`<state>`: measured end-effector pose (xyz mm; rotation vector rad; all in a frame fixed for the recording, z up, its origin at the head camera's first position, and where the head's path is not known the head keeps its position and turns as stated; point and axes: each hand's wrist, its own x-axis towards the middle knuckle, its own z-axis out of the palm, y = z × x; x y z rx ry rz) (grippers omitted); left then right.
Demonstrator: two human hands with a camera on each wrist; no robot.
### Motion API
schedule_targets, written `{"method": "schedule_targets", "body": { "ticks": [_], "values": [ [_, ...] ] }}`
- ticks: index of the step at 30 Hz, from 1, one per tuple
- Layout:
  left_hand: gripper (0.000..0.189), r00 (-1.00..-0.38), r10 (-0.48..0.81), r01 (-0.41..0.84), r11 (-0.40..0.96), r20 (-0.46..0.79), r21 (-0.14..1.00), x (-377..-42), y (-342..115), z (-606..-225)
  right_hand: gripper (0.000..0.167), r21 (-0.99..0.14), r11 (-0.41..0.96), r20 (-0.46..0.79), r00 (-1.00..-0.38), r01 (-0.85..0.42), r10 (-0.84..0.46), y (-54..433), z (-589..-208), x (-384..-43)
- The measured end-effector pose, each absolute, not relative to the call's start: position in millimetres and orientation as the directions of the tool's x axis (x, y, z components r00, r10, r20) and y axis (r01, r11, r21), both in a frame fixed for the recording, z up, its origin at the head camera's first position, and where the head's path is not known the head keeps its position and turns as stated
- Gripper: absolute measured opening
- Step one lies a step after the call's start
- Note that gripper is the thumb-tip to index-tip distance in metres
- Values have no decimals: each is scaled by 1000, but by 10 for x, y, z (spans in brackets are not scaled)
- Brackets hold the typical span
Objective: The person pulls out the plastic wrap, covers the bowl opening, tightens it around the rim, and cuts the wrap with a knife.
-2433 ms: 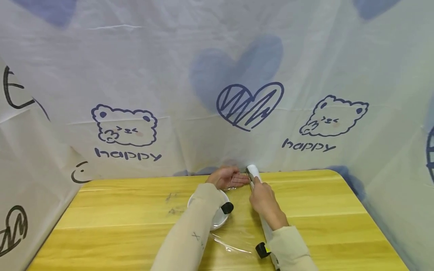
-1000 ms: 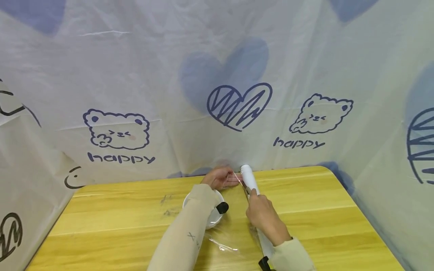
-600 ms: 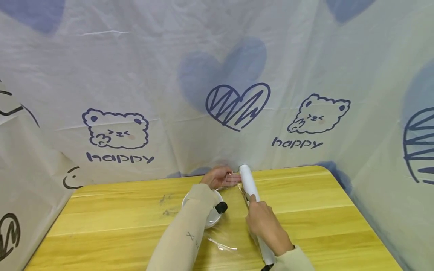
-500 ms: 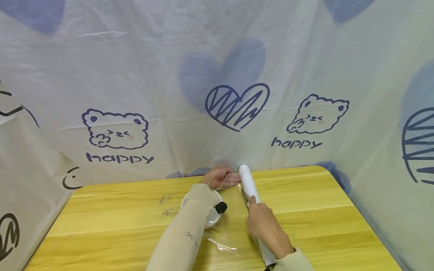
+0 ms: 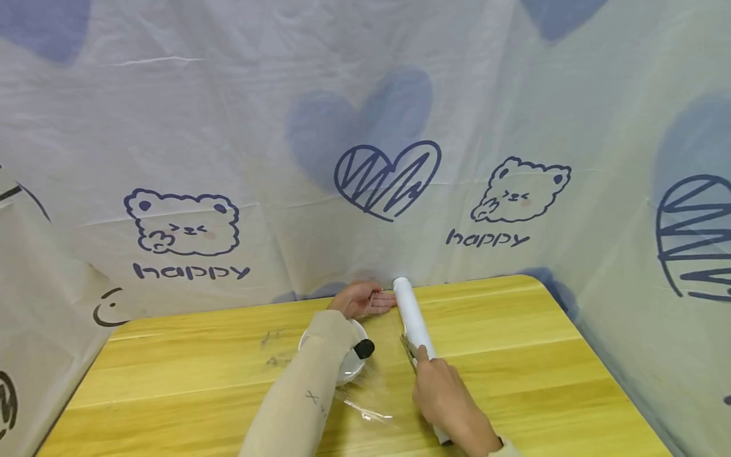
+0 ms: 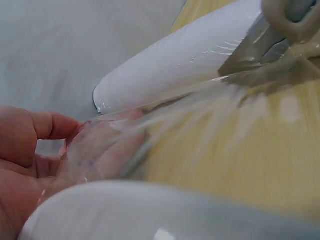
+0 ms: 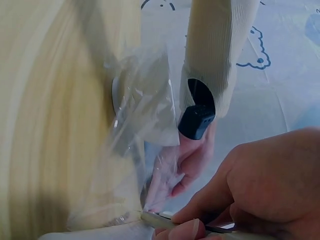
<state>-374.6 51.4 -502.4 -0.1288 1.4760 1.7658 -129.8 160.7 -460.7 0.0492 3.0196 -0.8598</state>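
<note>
clear cling film [image 6: 210,125] runs taut from the white roll [image 5: 412,317] over the upright white bowl [image 5: 345,380], both on the wood-grain table [image 5: 514,355]. the left hand [image 5: 362,301] seems to pinch the film's far edge; the right hand [image 5: 448,393] is clamped on a bladed cutter [image 6: 247,50], exact kind unclear, its blade at the film beside the roll. cutting looks to be the step in hand; finishing likely calls for guiding the blade along the roll, tension held.

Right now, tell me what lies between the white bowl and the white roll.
Clear film over the tabletop and, close beside the roll, a bladed tool in the right hand; the head view shows both.
</note>
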Motion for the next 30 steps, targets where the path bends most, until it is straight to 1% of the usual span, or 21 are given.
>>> {"method": "schedule_targets", "body": {
  "ticks": [5,12,17,25,30],
  "values": [
    [34,-661,510,-633,16,-551,774,-3738,522,-5013,54,-513,858,-2,-999,32,36,1592,-4590,-1203],
    [34,-656,505,-638,27,-561,770,-3725,520,-5004,54,-484,872,-48,-997,73,57,1578,-4571,-1057],
    [33,-650,499,-653,20,-573,757,-3728,533,-5007,56,-468,881,-54,-997,66,46,1590,-4591,-961],
    [40,-643,500,-655,33,-580,755,-3728,572,-5013,61,-463,881,-103,-993,93,51,1595,-4616,-802],
    [43,-635,507,-662,31,-583,749,-3741,564,-5034,63,-466,880,-108,-993,89,43,1581,-4674,-692]
  ]
}}
